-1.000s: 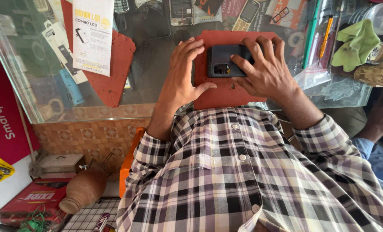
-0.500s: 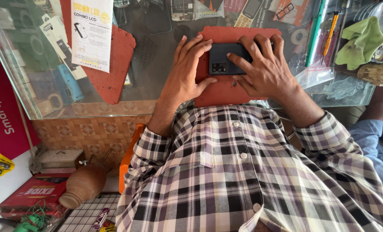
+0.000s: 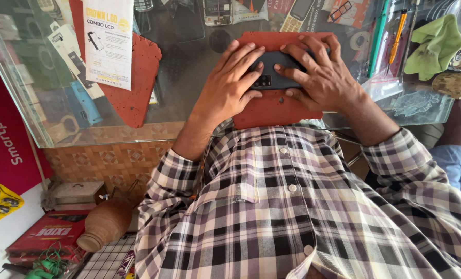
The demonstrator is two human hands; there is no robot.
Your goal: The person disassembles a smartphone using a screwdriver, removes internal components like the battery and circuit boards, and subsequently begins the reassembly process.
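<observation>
Here, both hands on dark phone (image 3: 277, 76). Phone lies flat on red mat (image 3: 277, 111), on glass counter (image 3: 189, 77), long side running left to right. Left hand (image 3: 229, 88) fingers spread, pressing left end. Right hand (image 3: 321, 77) fingers spread over right end. Both equally near.
</observation>
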